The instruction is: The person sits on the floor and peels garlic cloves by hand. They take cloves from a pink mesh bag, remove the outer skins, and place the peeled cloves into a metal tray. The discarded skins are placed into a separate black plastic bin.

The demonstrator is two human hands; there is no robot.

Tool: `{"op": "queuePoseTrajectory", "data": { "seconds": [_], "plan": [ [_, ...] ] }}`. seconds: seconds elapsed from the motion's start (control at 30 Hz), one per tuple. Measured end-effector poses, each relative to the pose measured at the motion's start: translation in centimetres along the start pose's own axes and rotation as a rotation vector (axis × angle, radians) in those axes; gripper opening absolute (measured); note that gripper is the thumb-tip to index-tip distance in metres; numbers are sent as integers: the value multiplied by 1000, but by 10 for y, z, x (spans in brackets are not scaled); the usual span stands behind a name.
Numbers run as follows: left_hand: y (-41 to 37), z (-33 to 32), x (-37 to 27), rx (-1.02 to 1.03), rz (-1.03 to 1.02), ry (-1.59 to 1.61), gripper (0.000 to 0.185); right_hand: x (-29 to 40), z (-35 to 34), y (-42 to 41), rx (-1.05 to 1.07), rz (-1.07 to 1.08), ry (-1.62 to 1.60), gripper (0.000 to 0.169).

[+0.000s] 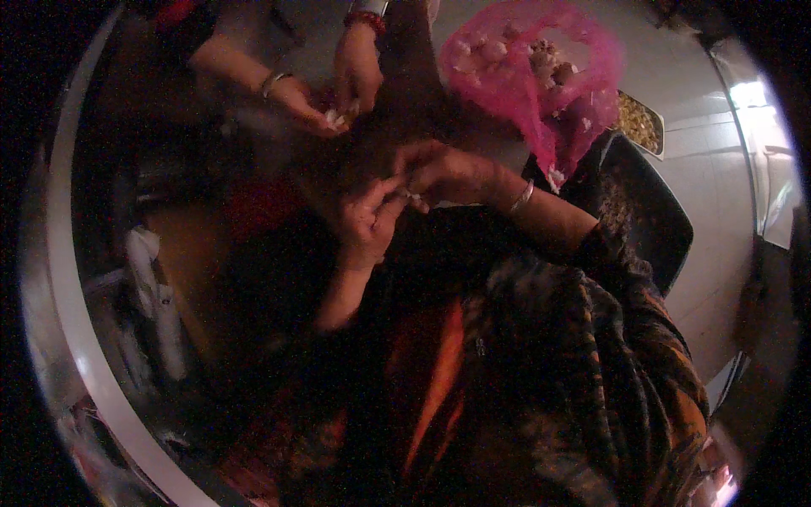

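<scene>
My left hand and my right hand meet at the fingertips in front of my body. Pinched between them is a small whitish piece, apparently a garlic clove, mostly covered by the fingers. A bracelet circles my right wrist. Beyond my hands, a pink mesh bag holds several garlic bulbs. Its gathered end hangs towards my right forearm.
Across from me, another person's hands hold whitish pieces. A black tub with dry scraps stands beside my right arm. Behind it lies a metal tray of pale pieces resembling peeled cloves. The left side is very dark.
</scene>
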State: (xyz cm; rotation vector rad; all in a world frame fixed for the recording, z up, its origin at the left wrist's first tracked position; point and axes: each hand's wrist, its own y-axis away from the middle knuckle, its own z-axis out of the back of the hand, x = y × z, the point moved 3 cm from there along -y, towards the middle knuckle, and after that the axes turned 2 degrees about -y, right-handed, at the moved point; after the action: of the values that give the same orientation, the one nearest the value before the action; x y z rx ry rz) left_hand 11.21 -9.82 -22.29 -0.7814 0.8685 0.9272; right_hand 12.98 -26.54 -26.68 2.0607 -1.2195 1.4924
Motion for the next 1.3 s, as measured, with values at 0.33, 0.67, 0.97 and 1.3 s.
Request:
{"op": "queuePoseTrajectory", "data": {
  "seconds": [0.33, 0.67, 0.97, 1.3],
  "plan": [
    [5, -5, -4, -2, -121, -209, 22, -10, 4, 5, -27, -160, -195, 12],
    [-9, -3, 14, 10, 287, 134, 25, 12, 3, -4, -209, -89, -72, 15],
    [7, -40, 73, -97, 554, 284, 32, -34, 25, 14, -413, -100, 530, 28],
    [10, -43, 85, -228, 744, 453, 42, -50, 18, 4, -442, 107, 871, 18]
  ]
}}
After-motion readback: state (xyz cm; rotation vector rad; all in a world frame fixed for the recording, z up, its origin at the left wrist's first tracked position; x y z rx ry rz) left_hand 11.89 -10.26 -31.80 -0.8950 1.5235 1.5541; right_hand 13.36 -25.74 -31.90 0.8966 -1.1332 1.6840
